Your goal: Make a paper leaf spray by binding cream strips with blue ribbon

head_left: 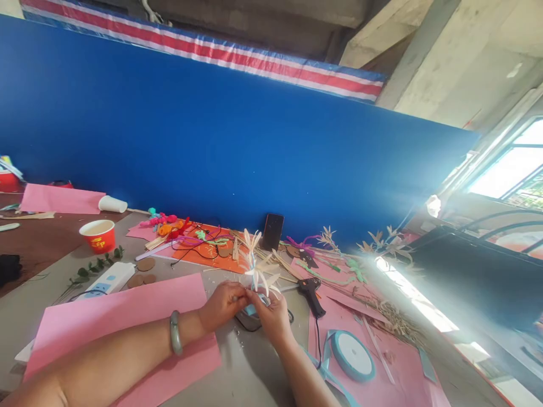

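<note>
A pale dried flower (253,263) with pointed petals stands upright above my two hands, near the middle of the table. My left hand (224,305), below a grey-green bangle (175,332), has its fingers pinched at the flower's lower part. Close against it, my right hand (274,316) grips the same flower with thumb and fingers. Something light blue shows between and under the hands; its shape is partly hidden. A dark cable curves on the table just beneath them.
Pink sheets (127,322) lie left and right. A black glue gun (311,295) and a blue ribbon roll (353,355) are at the right. Behind stand a phone (272,231) and blue panel (237,141). Left are a paper cup (102,242) and power strip (111,280).
</note>
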A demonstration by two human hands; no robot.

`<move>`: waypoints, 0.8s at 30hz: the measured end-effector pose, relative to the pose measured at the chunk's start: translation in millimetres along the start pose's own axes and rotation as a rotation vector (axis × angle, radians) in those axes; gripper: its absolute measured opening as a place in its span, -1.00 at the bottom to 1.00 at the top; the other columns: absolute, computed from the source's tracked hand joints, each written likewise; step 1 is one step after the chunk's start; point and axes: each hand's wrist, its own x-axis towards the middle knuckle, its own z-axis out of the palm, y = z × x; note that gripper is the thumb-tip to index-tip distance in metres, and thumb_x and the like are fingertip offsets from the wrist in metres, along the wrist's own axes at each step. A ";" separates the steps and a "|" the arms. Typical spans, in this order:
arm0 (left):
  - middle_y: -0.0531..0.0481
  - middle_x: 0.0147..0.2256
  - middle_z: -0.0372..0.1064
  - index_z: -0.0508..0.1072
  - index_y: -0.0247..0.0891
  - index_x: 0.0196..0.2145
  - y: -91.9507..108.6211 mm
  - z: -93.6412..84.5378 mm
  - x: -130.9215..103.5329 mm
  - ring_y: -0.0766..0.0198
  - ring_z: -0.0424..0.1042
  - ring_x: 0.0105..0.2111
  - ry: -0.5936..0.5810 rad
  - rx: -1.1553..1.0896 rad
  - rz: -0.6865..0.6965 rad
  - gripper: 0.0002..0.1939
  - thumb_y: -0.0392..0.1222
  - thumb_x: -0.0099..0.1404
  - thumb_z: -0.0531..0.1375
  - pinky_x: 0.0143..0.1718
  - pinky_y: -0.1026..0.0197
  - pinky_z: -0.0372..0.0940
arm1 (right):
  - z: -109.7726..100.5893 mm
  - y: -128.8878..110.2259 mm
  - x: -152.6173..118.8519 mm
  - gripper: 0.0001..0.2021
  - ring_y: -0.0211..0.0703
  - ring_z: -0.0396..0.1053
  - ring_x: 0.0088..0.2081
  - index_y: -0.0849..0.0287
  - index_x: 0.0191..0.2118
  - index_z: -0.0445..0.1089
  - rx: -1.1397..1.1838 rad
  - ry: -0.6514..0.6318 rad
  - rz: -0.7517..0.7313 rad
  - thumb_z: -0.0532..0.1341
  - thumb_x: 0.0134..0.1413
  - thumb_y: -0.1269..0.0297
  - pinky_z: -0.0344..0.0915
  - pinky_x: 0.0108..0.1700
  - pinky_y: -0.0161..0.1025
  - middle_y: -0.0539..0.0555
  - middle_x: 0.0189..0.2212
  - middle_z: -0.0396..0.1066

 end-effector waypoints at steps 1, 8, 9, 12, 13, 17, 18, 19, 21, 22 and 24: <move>-0.03 -0.47 0.44 0.56 -0.27 -0.41 1.8 -2.3 1.3 0.25 0.36 -0.42 -0.007 0.014 -0.040 -0.65 0.06 0.21 0.15 -0.32 0.26 0.17 | -0.7 1.2 0.4 -0.78 -0.08 0.41 -0.34 0.16 -0.43 0.53 -0.028 0.020 -0.018 0.22 0.04 0.15 0.28 -0.26 -0.23 0.07 -0.46 0.51; -0.03 -0.51 0.40 0.50 -0.35 -0.46 28.3 -40.7 14.1 0.28 0.32 -0.45 0.036 -0.280 -0.180 -0.58 0.14 0.09 0.23 -0.38 0.28 0.20 | -8.8 7.5 7.3 -0.75 -0.15 0.36 -0.46 0.16 -0.48 0.51 -0.233 0.177 -0.103 0.19 0.06 0.14 0.20 -0.39 -0.27 0.03 -0.54 0.46; -0.02 -0.52 0.38 0.48 -0.36 -0.48 33.5 -46.6 15.5 0.29 0.31 -0.46 0.071 -0.347 -0.168 -0.56 0.16 0.13 0.18 -0.38 0.27 0.20 | -9.3 7.5 7.9 -0.74 -0.14 0.36 -0.45 0.16 -0.48 0.50 -0.264 0.182 -0.129 0.18 0.07 0.14 0.20 -0.38 -0.26 0.03 -0.55 0.46; -0.04 -0.50 0.38 0.48 -0.37 -0.43 45.4 -58.7 18.2 0.30 0.31 -0.47 0.045 -0.462 -0.201 -0.52 0.17 0.21 0.10 -0.35 0.25 0.22 | -9.6 7.6 7.9 -0.70 -0.12 0.37 -0.41 0.15 -0.48 0.49 -0.356 0.174 -0.209 0.13 0.12 0.13 0.19 -0.31 -0.23 0.04 -0.55 0.45; -0.05 -0.51 0.38 0.48 -0.37 -0.45 47.2 -60.7 18.7 0.30 0.31 -0.47 0.033 -0.463 -0.225 -0.54 0.15 0.21 0.11 -0.35 0.24 0.22 | -9.5 8.1 7.5 -0.70 -0.11 0.37 -0.39 0.14 -0.47 0.49 -0.384 0.176 -0.230 0.11 0.14 0.13 0.19 -0.28 -0.22 0.05 -0.53 0.46; 0.00 -0.56 0.35 0.45 -0.34 -0.54 46.3 -63.8 20.6 0.33 0.32 -0.49 0.041 -0.456 -0.266 -0.65 0.02 0.20 0.17 -0.34 0.27 0.21 | -9.6 13.7 6.1 -0.68 -0.06 0.37 -0.31 0.12 -0.45 0.50 -0.487 0.208 -0.262 0.09 0.16 0.11 0.15 -0.20 -0.16 0.08 -0.46 0.50; 0.02 -0.57 0.35 0.44 -0.33 -0.54 45.4 -64.3 21.0 0.34 0.32 -0.50 0.049 -0.458 -0.261 -0.68 -0.01 0.19 0.18 -0.35 0.28 0.21 | -9.8 15.7 6.0 -0.68 -0.06 0.37 -0.31 0.12 -0.44 0.50 -0.508 0.208 -0.266 0.09 0.17 0.11 0.14 -0.19 -0.15 0.08 -0.46 0.50; 0.03 -0.57 0.35 0.44 -0.33 -0.54 44.6 -65.0 21.4 0.35 0.31 -0.50 0.055 -0.456 -0.252 -0.70 -0.03 0.19 0.18 -0.36 0.29 0.21 | -9.9 17.6 5.9 -0.69 -0.06 0.37 -0.31 0.12 -0.44 0.50 -0.523 0.203 -0.271 0.09 0.17 0.12 0.13 -0.18 -0.15 0.07 -0.46 0.50; 0.04 -0.56 0.36 0.43 -0.32 -0.52 44.0 -66.5 21.9 0.37 0.31 -0.51 0.067 -0.440 -0.226 -0.71 -0.05 0.20 0.18 -0.37 0.30 0.22 | -10.2 20.6 5.9 -0.70 -0.07 0.37 -0.32 0.13 -0.43 0.49 -0.538 0.190 -0.283 0.10 0.17 0.13 0.11 -0.18 -0.14 0.07 -0.45 0.50; 0.03 -0.55 0.36 0.43 -0.32 -0.51 44.0 -67.2 22.0 0.37 0.30 -0.52 0.073 -0.428 -0.210 -0.71 -0.04 0.21 0.17 -0.38 0.30 0.22 | -10.2 21.5 5.9 -0.71 -0.08 0.37 -0.32 0.13 -0.42 0.49 -0.540 0.186 -0.288 0.11 0.18 0.14 0.11 -0.18 -0.14 0.07 -0.45 0.50; 0.04 -0.54 0.36 0.41 -0.32 -0.51 44.5 -68.7 21.9 0.39 0.29 -0.54 0.094 -0.375 -0.178 -0.70 -0.04 0.23 0.15 -0.43 0.32 0.21 | -10.2 22.1 5.7 -0.72 -0.08 0.37 -0.31 0.13 -0.40 0.49 -0.540 0.189 -0.299 0.11 0.18 0.14 0.12 -0.18 -0.15 0.07 -0.44 0.50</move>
